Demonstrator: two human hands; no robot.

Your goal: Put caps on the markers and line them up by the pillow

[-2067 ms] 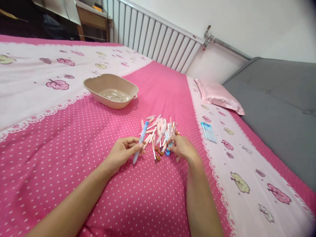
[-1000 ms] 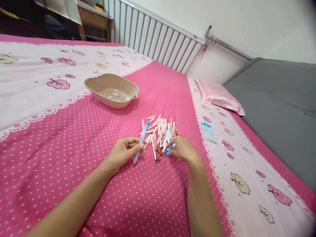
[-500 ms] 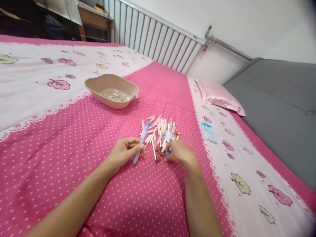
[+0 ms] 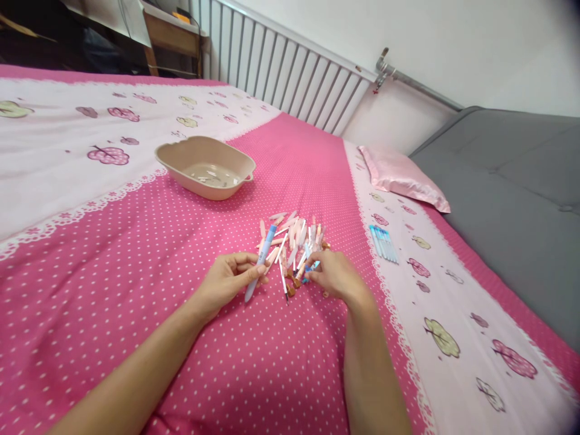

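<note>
My left hand (image 4: 238,272) is closed around a pale blue marker (image 4: 267,243) with a darker blue cap, held at a slant with the cap uppermost. Just right of it, a loose pile of pens and slim sticks (image 4: 292,232) in pink, white and brown lies on the bedspread. My right hand (image 4: 333,273) bends over the near right side of this pile, its fingertips pinched by some small blue pieces (image 4: 310,268). Whatever sits between those fingertips is mostly covered by the hand.
A beige plastic basin (image 4: 208,188) with small bits inside stands beyond the pile on the pink dotted bedspread (image 4: 254,362). To the right lies a row of blue-capped pens (image 4: 384,244). Farther back are a pink pillow (image 4: 403,180), a grey headboard (image 4: 502,163) and a white radiator (image 4: 290,66).
My right hand has shifted slightly up and to the right at the pile, its fingertips lifting a little. My left hand and its marker stay almost still.
</note>
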